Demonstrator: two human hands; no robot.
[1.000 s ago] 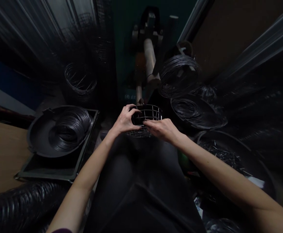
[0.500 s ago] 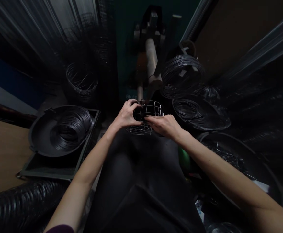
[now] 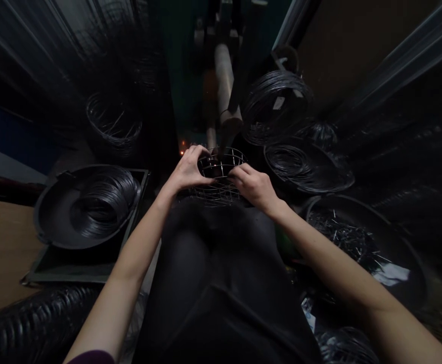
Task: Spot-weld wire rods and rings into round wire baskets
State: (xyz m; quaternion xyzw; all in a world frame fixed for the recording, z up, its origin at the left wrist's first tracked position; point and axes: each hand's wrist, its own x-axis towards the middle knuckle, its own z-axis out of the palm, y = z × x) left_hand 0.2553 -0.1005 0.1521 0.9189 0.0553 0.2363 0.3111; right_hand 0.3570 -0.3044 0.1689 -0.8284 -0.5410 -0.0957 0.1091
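Observation:
A round wire basket [image 3: 218, 194] of thin metal rods stands at the machine in front of my lap. My left hand [image 3: 186, 171] is wrapped round its left side, the thumb along the near rim and the fingers over the far side. On the near right rim, my right hand [image 3: 256, 187] pinches the wire with bent fingers. The machine's pale metal arm [image 3: 225, 73] reaches down from above, and its lower tip is inside or just behind the basket; I cannot tell which. Small orange sparks [image 3: 183, 146] glow beside my left fingers.
At left, a coil of wire [image 3: 111, 197] lies in a dark round pan [image 3: 54, 222]. More wire rings [image 3: 114, 121] stand behind it. To the right are wire coils [image 3: 276, 106], a pan of rings [image 3: 308, 167] and a basin of short wire pieces [image 3: 344, 237].
Orange sparks have appeared by my left fingers. My right hand has drawn its fingers in and sits slightly higher on the basket's rim. The whole view has shifted slightly.

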